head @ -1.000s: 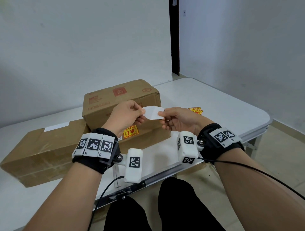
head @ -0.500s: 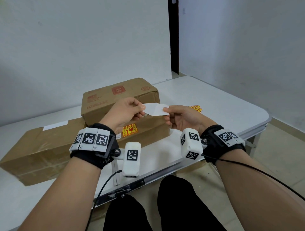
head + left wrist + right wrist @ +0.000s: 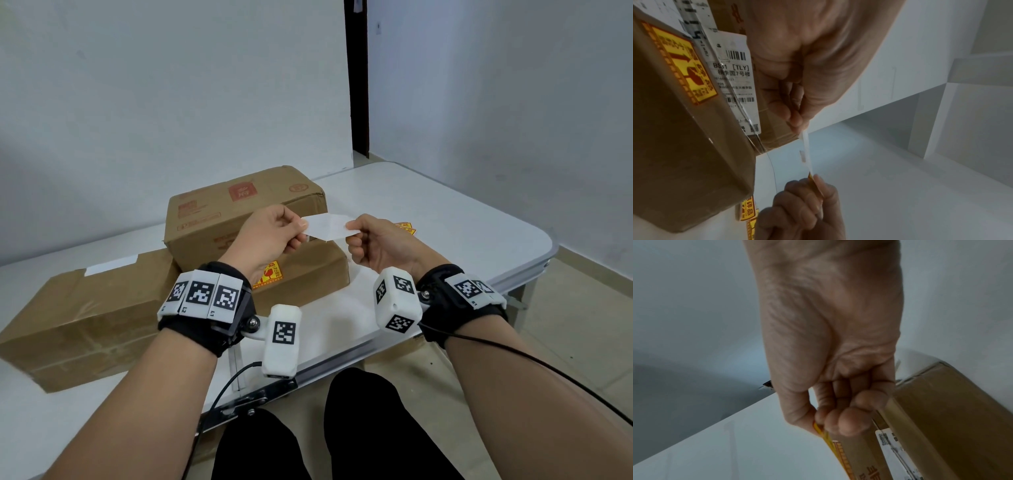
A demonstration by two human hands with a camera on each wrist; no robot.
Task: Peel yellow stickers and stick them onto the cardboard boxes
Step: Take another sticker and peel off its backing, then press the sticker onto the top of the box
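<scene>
A sticker sheet (image 3: 329, 224) shows its white back, held in the air between both hands over the stacked cardboard boxes (image 3: 239, 205). My left hand (image 3: 303, 226) pinches the white backing's (image 3: 806, 149) left end. My right hand (image 3: 351, 228) pinches the right end, where the yellow sticker's edge (image 3: 812, 177) shows between thumb and finger. In the right wrist view the yellow sticker (image 3: 830, 444) runs down from the pinching right hand (image 3: 818, 421). The lower box (image 3: 308, 270) carries a yellow sticker (image 3: 269, 274) on its front.
A long cardboard box (image 3: 85, 315) lies at the left of the white folding table (image 3: 462, 222). Spare yellow stickers (image 3: 406, 228) lie on the table just behind my right hand. The table's front edge (image 3: 342, 363) runs near my knees.
Both hands have risen a little and drawn apart, so the white sheet now spans a wider gap between them. The boxes have not moved.
</scene>
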